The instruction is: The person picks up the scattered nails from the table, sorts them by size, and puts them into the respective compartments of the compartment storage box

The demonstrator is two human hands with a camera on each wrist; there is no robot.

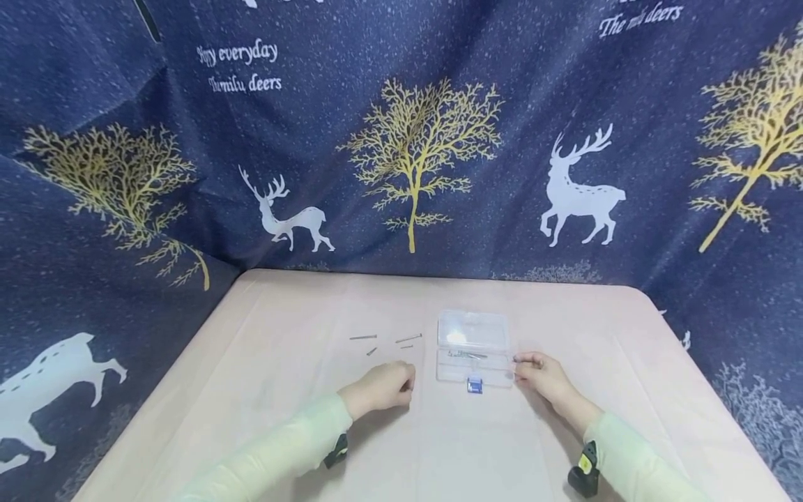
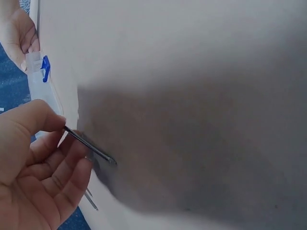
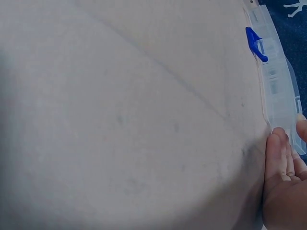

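Observation:
My left hand (image 1: 384, 387) is over the table, left of a clear plastic box (image 1: 444, 374). Between thumb and fingertips it pinches a nail (image 2: 91, 144), a slim dark metal shaft whose far end points away from the palm. The box stands with its lid (image 1: 489, 331) tipped back and a blue latch (image 1: 475, 385) at the front. Several metal nails (image 1: 470, 355) lie together in its rear compartment. My right hand (image 1: 547, 380) holds the right end of the box, thumb and fingers at its wall (image 3: 280, 112).
Beyond my left hand lie loose nails: a long one (image 1: 363, 338), another long one (image 1: 409, 339), a short one (image 1: 372, 351) and a small thin one (image 1: 406, 346). A pale cloth covers the table (image 1: 301, 307). Blue printed fabric (image 1: 376, 272) hangs behind it.

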